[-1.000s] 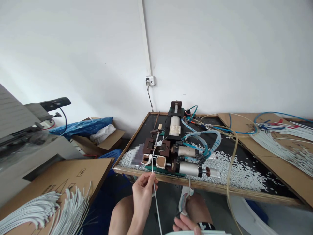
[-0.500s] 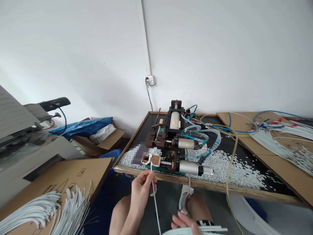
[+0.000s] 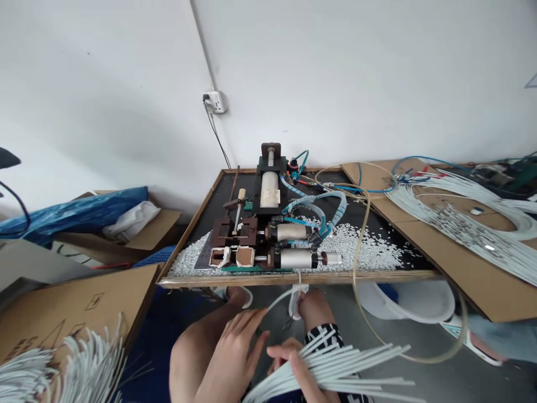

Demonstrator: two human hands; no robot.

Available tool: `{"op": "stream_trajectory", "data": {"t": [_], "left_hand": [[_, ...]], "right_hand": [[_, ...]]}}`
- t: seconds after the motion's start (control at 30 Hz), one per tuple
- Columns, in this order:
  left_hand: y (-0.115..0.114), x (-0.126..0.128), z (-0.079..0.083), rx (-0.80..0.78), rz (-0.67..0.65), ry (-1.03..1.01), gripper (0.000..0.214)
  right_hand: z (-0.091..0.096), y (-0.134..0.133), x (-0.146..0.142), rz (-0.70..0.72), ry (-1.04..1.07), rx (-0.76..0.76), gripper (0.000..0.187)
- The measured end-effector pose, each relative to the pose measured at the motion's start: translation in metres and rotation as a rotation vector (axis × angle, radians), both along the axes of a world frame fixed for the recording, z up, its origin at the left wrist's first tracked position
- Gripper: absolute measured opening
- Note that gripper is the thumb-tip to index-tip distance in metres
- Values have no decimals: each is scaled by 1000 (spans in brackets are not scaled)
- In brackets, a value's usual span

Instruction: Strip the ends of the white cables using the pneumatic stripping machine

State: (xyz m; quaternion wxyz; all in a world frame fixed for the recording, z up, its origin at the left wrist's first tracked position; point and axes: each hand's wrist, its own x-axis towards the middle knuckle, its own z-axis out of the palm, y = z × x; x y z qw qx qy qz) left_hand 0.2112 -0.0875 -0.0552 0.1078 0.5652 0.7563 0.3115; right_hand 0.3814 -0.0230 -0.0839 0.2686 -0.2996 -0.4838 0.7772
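My left hand (image 3: 235,352) hovers over my lap with its fingers pinched on a single white cable (image 3: 282,295) that curves up to the right. My right hand (image 3: 300,376) grips a bundle of white cable pieces (image 3: 352,366) that fan out to the right across my knee. Ahead, on a black-topped board (image 3: 201,204), stands a small pneumatic machine (image 3: 268,235) with metal cylinders, brown clamp blocks and blue hoses. White cut-off bits (image 3: 356,249) litter the board around it.
A cardboard sheet (image 3: 54,313) at lower left carries a heap of white cable pieces (image 3: 59,364). More white cables (image 3: 465,224) lie on cardboard at right. A clear hose (image 3: 361,252) loops off the board's front edge. A white bucket (image 3: 411,302) sits under it. A wall socket (image 3: 213,102) hangs behind.
My left hand has drawn the cable out of the machine and down to my lap. My right hand has brought the bundle up into view. The view has shifted right and down.
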Motion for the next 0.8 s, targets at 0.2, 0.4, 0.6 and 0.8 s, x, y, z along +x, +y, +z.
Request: {"op": "stream_trajectory", "data": {"t": [0.2, 0.4, 0.6, 0.8], "left_hand": [[-5, 9, 12, -68, -68, -206, 25], [-7, 21, 28, -129, -175, -161, 18], [-9, 19, 19, -59, -141, -192, 21], [-1, 9, 18, 159, 196, -900, 35]], "right_hand": [[1, -3, -2, -76, -18, -6, 45], [10, -1, 0, -174, -89, -70, 51], [10, 4, 4, -178, -195, -26, 54], [-4, 6, 9, -188, -287, 90, 56]]}}
